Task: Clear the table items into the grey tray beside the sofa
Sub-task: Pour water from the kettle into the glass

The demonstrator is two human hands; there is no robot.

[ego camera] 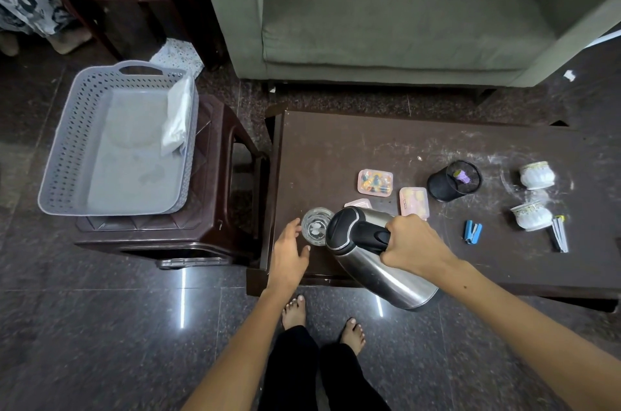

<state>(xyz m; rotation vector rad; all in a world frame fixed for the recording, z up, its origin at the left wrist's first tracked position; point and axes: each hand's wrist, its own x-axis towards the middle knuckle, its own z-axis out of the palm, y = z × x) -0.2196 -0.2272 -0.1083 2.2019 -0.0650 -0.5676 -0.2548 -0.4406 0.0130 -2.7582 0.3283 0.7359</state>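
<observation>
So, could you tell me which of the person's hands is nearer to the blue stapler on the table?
Right. The right hand, gripping the kettle handle, sits just left of the blue stapler. The left hand is open, farther left beyond the glass.

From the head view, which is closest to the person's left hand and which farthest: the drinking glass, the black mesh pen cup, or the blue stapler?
Measured from the left hand:
1. Drinking glass, just right of its fingers, at the table's near-left corner.
2. Black mesh pen cup, mid-table, lying tipped.
3. Blue stapler, farther right, beyond the right hand gripping the kettle.
</observation>
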